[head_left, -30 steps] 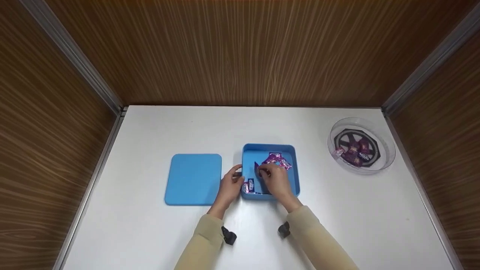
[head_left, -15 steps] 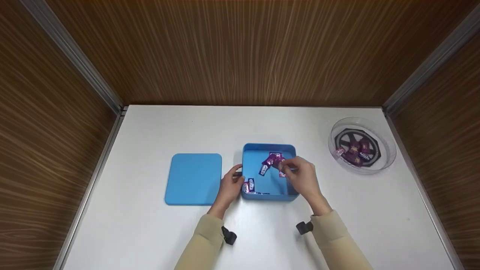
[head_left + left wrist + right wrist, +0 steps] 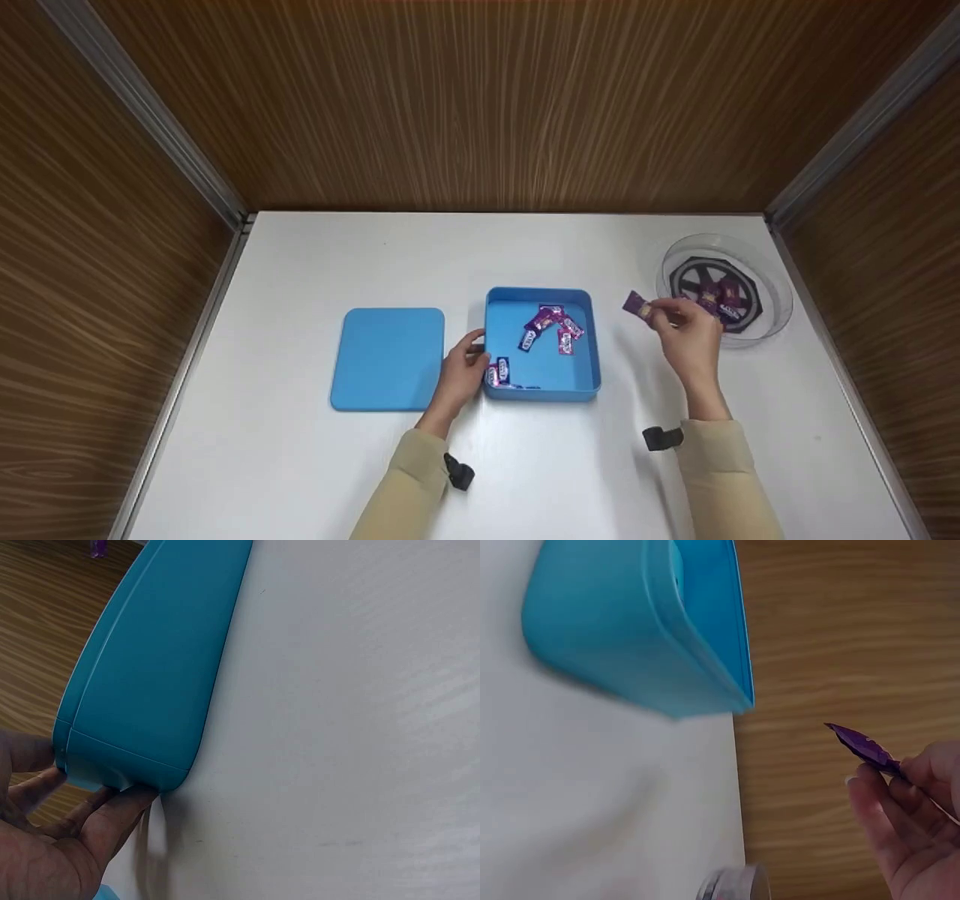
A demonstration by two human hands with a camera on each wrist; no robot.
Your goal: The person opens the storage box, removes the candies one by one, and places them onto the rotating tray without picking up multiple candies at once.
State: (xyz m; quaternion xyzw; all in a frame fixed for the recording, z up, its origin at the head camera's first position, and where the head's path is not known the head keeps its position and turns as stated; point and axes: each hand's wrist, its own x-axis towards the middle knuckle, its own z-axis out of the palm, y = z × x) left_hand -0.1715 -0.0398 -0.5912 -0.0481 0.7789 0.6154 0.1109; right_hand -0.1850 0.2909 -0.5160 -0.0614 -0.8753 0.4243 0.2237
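Observation:
My left hand (image 3: 459, 369) rests against the outer left wall of a square blue box (image 3: 541, 394). In the left wrist view its fingers touch the box's end between rim and base. Several small wrapped candies (image 3: 528, 340) in purple, pink and dark blue lie inside, some in the front left corner. My right hand (image 3: 691, 337) is raised to the right of the box. It pinches a purple wrapped candy (image 3: 636, 304) between thumb and fingertips, its free end pointing left; the right wrist view shows the same candy (image 3: 862, 747) edge-on.
A round clear container (image 3: 780, 315) with more purple candies (image 3: 729, 292) stands at the back right, partly behind the right hand. Left of the box lies a flat blue lid (image 3: 387, 360). Wood-grain panels (image 3: 480, 105) enclose the white table (image 3: 300, 465) at the back and sides.
My right hand has moved from inside the box out to the right, carrying a purple candy. A candy it held earlier now lies in the box. The left hand has stayed still.

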